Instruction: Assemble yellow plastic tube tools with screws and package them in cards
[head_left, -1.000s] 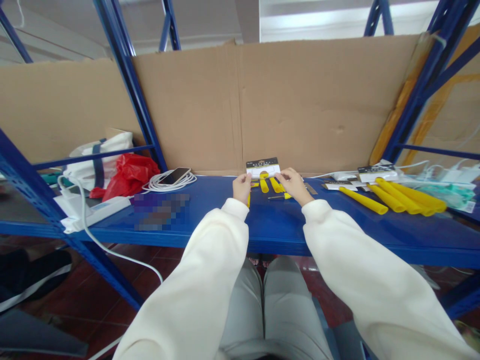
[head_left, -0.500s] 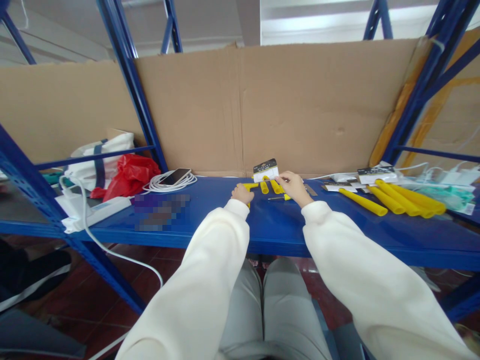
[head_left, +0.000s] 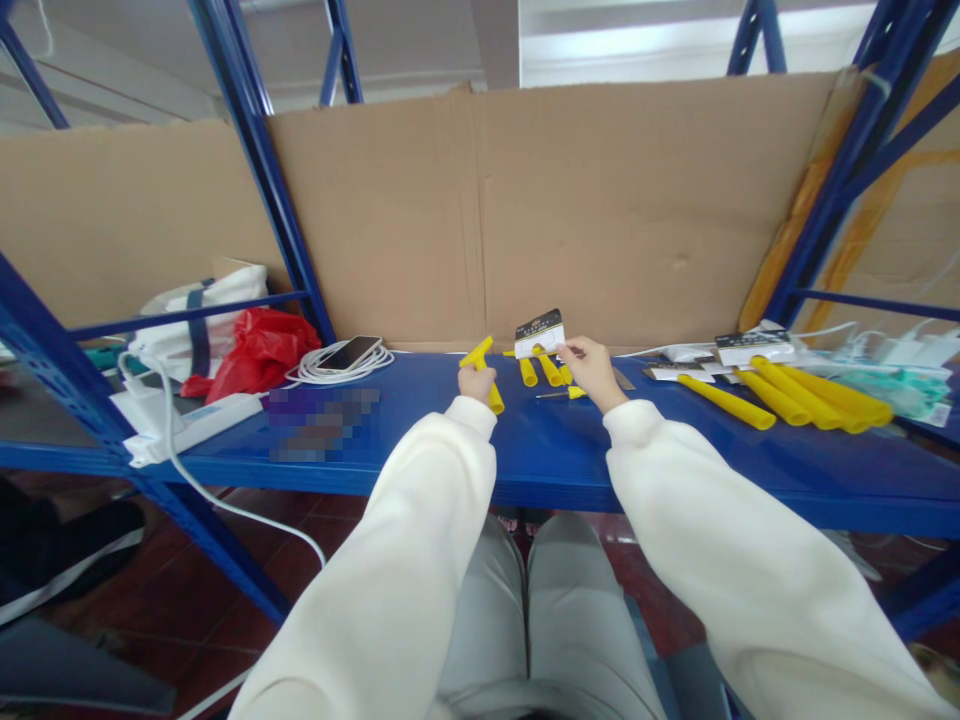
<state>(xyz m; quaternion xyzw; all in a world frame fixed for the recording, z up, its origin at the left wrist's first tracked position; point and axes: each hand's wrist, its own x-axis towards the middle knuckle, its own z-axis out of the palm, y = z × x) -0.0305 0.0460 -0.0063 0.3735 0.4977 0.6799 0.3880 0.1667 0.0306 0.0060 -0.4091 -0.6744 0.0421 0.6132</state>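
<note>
Yellow T-shaped plastic tool (head_left: 478,352): our left hand (head_left: 477,381) clasps it near the back edge of the blue metal shelf (head_left: 420,385); our right hand (head_left: 589,370) pinches a black-and-white printed card (head_left: 539,338). These look unjoined, while tapered yellow handles (head_left: 774,396) lie with similar cards (head_left: 754,349) toward the right end.

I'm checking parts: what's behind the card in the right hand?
Brown cardboard shows farther back, and yellow tools show just below the card; whatever lies directly behind it is covered and cannot be seen.
</note>
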